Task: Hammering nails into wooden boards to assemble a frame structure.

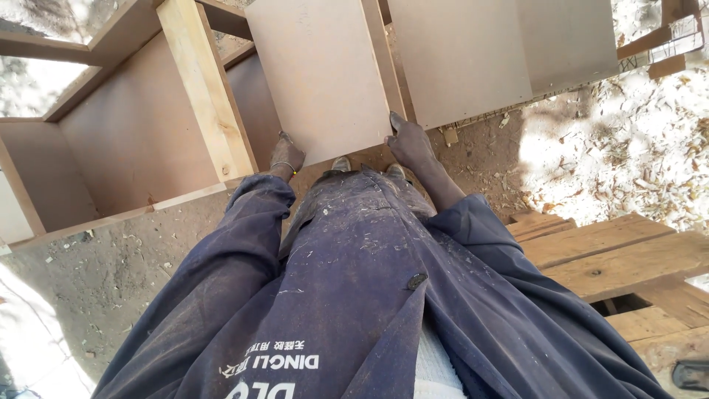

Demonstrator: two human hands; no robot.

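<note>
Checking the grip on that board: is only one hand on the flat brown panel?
No, both are on it: the left hand grips the near left corner of the panel, and the right hand grips its near right corner.

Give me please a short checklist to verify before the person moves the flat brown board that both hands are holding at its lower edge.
1. Left hand on the board: ok, it grips the lower left corner.
2. Right hand on the board: ok, fingers wrap the lower right corner.
3. Both hands level: ok, they sit at about the same height on the bottom edge.
4. Space to the left: not ok, the wooden cabinet frame stands right beside the board.
5. Space to the right: not ok, a second panel leans close by.
6. Footing: cannot tell, the feet are mostly hidden; the ground shows scattered wood shavings.
</note>
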